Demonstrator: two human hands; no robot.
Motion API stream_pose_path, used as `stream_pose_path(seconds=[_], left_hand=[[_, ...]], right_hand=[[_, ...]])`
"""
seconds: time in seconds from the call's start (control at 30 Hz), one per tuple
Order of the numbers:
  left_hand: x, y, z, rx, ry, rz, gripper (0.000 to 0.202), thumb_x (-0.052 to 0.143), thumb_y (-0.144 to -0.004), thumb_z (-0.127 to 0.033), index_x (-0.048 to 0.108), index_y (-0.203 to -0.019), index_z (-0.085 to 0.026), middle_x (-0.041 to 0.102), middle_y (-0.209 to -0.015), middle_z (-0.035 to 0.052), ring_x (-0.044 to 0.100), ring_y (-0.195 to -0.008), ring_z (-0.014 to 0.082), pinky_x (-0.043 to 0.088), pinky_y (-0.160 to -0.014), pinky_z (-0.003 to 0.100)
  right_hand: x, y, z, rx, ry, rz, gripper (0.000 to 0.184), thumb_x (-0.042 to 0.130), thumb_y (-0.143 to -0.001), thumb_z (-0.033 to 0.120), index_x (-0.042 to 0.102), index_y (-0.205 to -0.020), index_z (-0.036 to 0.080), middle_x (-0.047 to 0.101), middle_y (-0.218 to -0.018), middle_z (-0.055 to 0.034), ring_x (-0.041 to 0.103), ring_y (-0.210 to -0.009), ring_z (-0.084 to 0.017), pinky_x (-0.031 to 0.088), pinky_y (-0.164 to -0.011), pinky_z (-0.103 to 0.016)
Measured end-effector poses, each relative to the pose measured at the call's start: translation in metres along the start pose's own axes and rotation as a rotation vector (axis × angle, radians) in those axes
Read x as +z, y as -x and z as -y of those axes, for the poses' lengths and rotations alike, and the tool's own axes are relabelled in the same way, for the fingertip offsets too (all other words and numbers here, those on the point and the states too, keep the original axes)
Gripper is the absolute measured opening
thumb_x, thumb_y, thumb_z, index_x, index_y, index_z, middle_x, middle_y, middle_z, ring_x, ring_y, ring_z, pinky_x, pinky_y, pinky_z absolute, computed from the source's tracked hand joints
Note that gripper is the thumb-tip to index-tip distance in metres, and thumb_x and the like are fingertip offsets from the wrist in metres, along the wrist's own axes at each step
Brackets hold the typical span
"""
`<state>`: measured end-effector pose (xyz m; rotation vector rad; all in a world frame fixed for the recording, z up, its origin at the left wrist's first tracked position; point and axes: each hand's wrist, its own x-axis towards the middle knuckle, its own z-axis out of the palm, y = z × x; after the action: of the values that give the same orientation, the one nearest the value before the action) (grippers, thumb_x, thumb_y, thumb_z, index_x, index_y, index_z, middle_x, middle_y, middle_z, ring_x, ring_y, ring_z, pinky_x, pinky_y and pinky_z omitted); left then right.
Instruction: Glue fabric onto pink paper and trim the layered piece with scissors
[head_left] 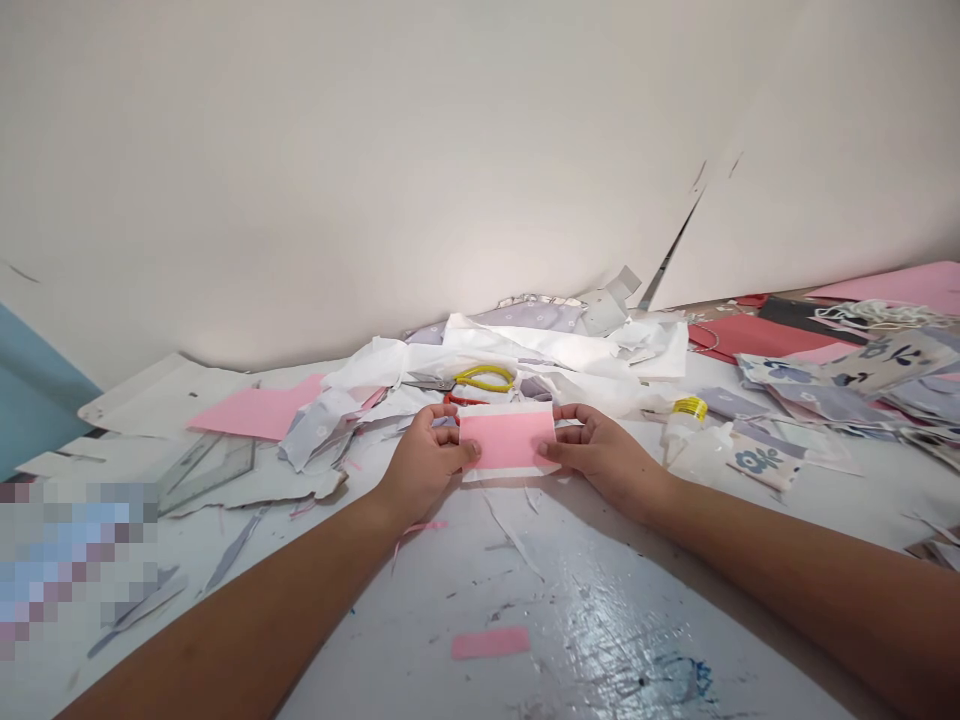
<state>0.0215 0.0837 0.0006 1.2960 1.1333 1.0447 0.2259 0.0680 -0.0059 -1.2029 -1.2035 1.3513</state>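
Between my two hands is a small rectangle of pink paper (506,440) with white strips along its upper and lower edges. My left hand (427,450) pinches its left side, thumb in front and fingers behind. On the right side my right hand (600,455) grips it the same way. Just beyond the paper lie yellow-handled scissors (484,377), open-bladed, on crumpled white paper (532,345). A red handle shows partly behind my left fingers. Nearer to me, a pink paper strip (491,643) rests flat on the white table (405,640).
On the left are a clear set square (210,470), a larger pink sheet (259,410) and torn paper scraps. A small bottle with a yellow label (688,408) stands at right, near patterned paper pieces (765,455), red sheets (772,338) and white cord (885,315). A pale wall (375,150) rises behind.
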Motion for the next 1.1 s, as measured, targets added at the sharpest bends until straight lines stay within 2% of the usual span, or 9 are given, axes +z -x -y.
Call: stream_pose_path(seconds=[0.2,0.33,0.5,0.6,0.73,0.8,0.97,1.1], left_hand=[[0.0017,0.0021,-0.0027,-0.014,-0.08,0.007,0.059,0.069,-0.059,-0.023,0.038,-0.109,-0.021,0.06,-0.079,0.0025,0.059,-0.067,0.0154,0.047,-0.059,0.028],[0.0019,0.0021,-0.0031,0.011,-0.146,-0.038,0.057,0.07,-0.058,-0.024,0.04,-0.107,-0.021,0.061,-0.075,0.0021,0.059,-0.066,0.0166,0.048,-0.058,0.029],[0.0017,0.002,-0.0029,0.005,-0.161,-0.04,0.057,0.07,-0.058,-0.023,0.039,-0.106,-0.021,0.062,-0.076,0.0029,0.06,-0.067,0.0178,0.047,-0.057,0.029],[0.0009,0.0024,-0.0025,-0.006,-0.142,-0.002,0.056,0.069,-0.06,-0.023,0.038,-0.107,-0.021,0.062,-0.078,0.0032,0.06,-0.068,0.0174,0.047,-0.058,0.029],[0.0013,0.0031,-0.0037,-0.025,-0.078,0.09,0.054,0.068,-0.061,-0.022,0.038,-0.107,-0.021,0.06,-0.08,0.0027,0.059,-0.068,0.0159,0.047,-0.058,0.028],[0.0023,0.0029,-0.0041,-0.027,-0.037,0.106,0.054,0.067,-0.063,-0.023,0.037,-0.107,-0.021,0.06,-0.079,0.0023,0.058,-0.065,0.0144,0.046,-0.056,0.027],[0.0027,0.0007,-0.0009,-0.011,-0.07,0.035,0.051,0.067,-0.063,-0.026,0.04,-0.105,-0.02,0.059,-0.066,-0.0011,0.05,-0.05,0.0091,0.04,-0.044,0.02],[0.0029,-0.0011,0.0029,0.001,-0.075,0.006,0.043,0.068,-0.061,-0.028,0.046,-0.097,-0.019,0.058,-0.064,-0.0014,0.05,-0.05,0.0087,0.039,-0.045,0.019]], right_hand=[[0.0019,-0.0007,0.0,-0.009,-0.031,0.004,0.031,0.068,-0.064,0.023,0.047,-0.087,0.019,0.062,-0.065,0.0016,0.055,-0.056,-0.01,0.044,-0.053,-0.021],[0.003,-0.0005,-0.0011,-0.032,-0.023,-0.003,0.027,0.066,-0.066,0.023,0.047,-0.085,0.02,0.059,-0.061,0.0045,0.052,-0.053,-0.008,0.043,-0.051,-0.019],[0.0026,-0.0007,-0.0023,-0.042,-0.002,0.001,0.026,0.064,-0.068,0.024,0.046,-0.086,0.02,0.058,-0.06,0.0051,0.051,-0.052,-0.008,0.043,-0.051,-0.02],[0.0021,-0.0004,-0.0015,-0.057,-0.009,0.025,0.028,0.065,-0.067,0.025,0.047,-0.088,0.02,0.059,-0.062,0.0041,0.053,-0.052,-0.008,0.042,-0.05,-0.019],[0.0029,0.001,0.0,-0.05,-0.066,0.063,0.036,0.068,-0.063,0.022,0.046,-0.092,0.02,0.063,-0.074,0.0001,0.06,-0.063,-0.013,0.045,-0.053,-0.023],[0.0033,0.0014,-0.0005,-0.049,-0.069,0.057,0.036,0.068,-0.063,0.022,0.046,-0.092,0.02,0.064,-0.074,-0.0002,0.059,-0.061,-0.013,0.043,-0.05,-0.022],[0.0041,0.0003,-0.0021,-0.066,-0.081,0.041,0.03,0.067,-0.063,0.022,0.049,-0.087,0.018,0.063,-0.068,0.0007,0.052,-0.05,-0.008,0.036,-0.044,-0.018],[0.0057,-0.0005,-0.0015,-0.07,-0.096,-0.013,0.026,0.068,-0.062,0.022,0.05,-0.081,0.018,0.058,-0.062,0.0036,0.047,-0.048,-0.007,0.033,-0.043,-0.018]])
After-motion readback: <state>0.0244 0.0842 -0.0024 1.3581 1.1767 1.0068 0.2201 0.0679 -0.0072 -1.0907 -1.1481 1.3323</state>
